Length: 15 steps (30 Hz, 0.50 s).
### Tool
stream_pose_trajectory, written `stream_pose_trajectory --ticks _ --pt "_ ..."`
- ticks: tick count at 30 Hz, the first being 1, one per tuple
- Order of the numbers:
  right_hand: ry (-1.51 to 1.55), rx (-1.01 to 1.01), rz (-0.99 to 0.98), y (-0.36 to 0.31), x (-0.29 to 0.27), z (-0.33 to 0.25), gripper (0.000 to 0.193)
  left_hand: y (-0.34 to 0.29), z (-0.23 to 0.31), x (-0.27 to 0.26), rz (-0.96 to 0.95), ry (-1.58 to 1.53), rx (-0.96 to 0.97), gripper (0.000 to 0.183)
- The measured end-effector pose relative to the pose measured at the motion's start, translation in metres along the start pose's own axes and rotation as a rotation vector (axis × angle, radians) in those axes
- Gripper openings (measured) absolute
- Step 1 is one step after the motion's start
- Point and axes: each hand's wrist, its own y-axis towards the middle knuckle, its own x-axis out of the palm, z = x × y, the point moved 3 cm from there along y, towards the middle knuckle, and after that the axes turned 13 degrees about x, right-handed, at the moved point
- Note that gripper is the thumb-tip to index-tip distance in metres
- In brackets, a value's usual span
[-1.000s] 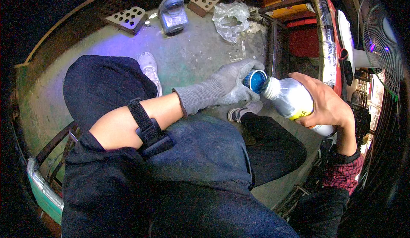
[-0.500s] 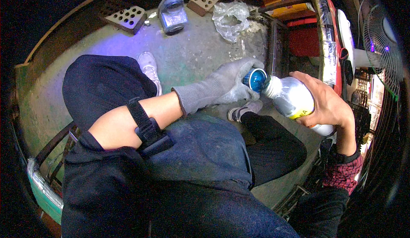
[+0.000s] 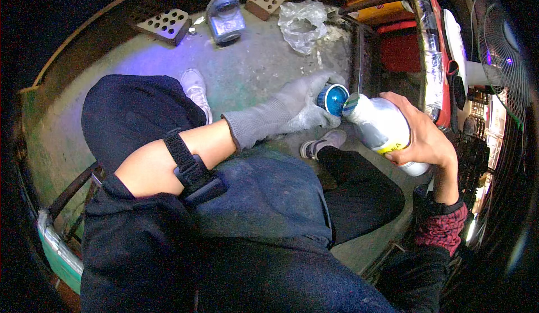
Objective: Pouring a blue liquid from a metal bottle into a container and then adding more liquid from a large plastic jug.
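Note:
In a grey knit glove, my left hand (image 3: 303, 104) has its fingers wrapped round a small blue cap (image 3: 336, 100) with a pale ridged rim. The cap's opening faces right, and its inside is glossy blue; whether liquid is in it, I cannot tell. My bare right hand (image 3: 426, 133) grips a whitish bottle (image 3: 375, 119) with a yellow label band. The bottle is tilted, its uncapped mouth pointing left right at the cap's rim. Both hands are above the floor, in front of my knees.
Two bricks with holes, a holed brick (image 3: 168, 25) and another brick (image 3: 266, 5), lie on the far floor. Between them stands a clear plastic container (image 3: 225, 23), beside a crumpled plastic bag (image 3: 303, 25). At right are a taped red chair (image 3: 432, 54) and a fan (image 3: 505, 60).
The bottle has moved slightly left, tipping further, and its mouth has come up to the cap. My left hand with the cap has shifted a little to the left.

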Motion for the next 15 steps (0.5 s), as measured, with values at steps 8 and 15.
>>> stream_pose_trajectory --ticks 8,15 --pt "0.262 0.002 0.094 0.013 0.015 0.017 0.099 0.009 0.018 -0.014 0.003 -0.207 0.008 0.064" --pt "0.436 -0.04 0.26 0.028 0.027 0.039 0.108 0.017 0.037 -0.017 0.021 0.087 0.007 0.068"
